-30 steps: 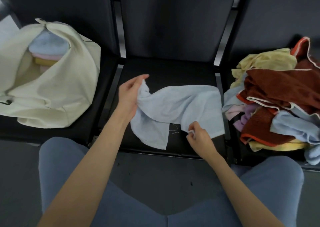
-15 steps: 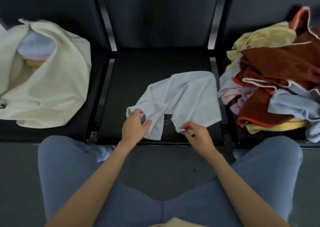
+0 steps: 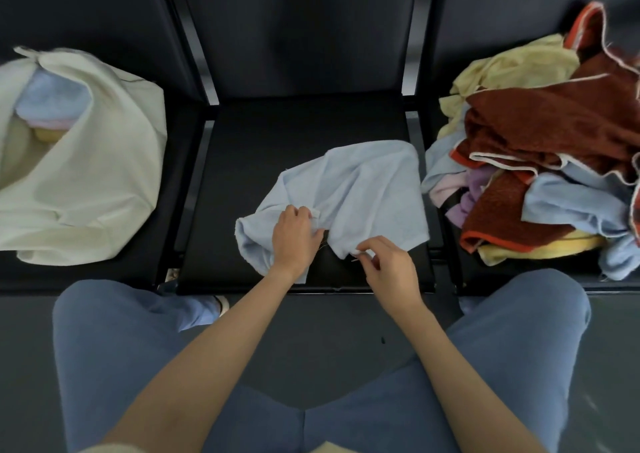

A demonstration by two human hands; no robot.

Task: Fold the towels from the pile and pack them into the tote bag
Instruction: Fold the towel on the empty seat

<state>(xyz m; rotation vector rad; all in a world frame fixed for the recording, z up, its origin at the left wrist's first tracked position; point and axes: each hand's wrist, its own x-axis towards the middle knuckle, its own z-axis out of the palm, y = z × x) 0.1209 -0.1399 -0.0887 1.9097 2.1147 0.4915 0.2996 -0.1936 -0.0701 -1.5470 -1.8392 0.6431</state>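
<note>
Towel of pale blue terry cloth (image 3: pixel 363 189) lies rumpled on the black padded middle seat (image 3: pixel 304 134), spread toward its front right corner. Both hands work its near edge: the left hand (image 3: pixel 294 236) has its fingers curled into a bunched fold, and the right hand (image 3: pixel 389 262) pinches a corner between thumb and fingertips. On the seat to the left sits a cream cloth tote bag (image 3: pixel 86 182), mouth gaping, with folded towels stacked inside. On the seat to the right is a jumbled pile of brown, yellow, blue and purple towels (image 3: pixel 540 161).
</note>
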